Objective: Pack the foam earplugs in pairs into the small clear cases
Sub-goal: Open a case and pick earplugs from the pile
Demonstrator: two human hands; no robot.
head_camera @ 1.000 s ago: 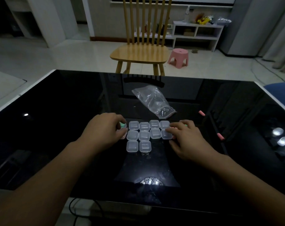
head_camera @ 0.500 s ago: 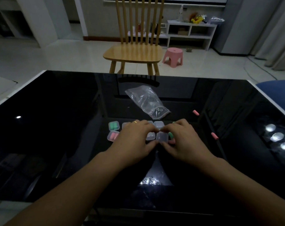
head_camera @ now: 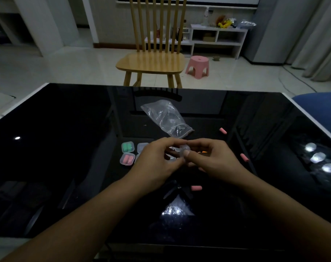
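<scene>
Dim room with a wooden chair beyond a glossy black worktop. Both hands meet at centre: the left hand and right hand pinch one small clear case between fingertips, lifted off the surface; whether its lid is open is hard to tell in this light. Two filled cases lie to the left, one with a green pair, one with a pink pair; further cases sit largely hidden behind the left hand. Loose pink earplugs lie near, right and far right. Judged handling: the case is light, rigid and slick, best held by its side walls; the earplugs are soft and compressible, so a gentle mid-body pinch suits them.
</scene>
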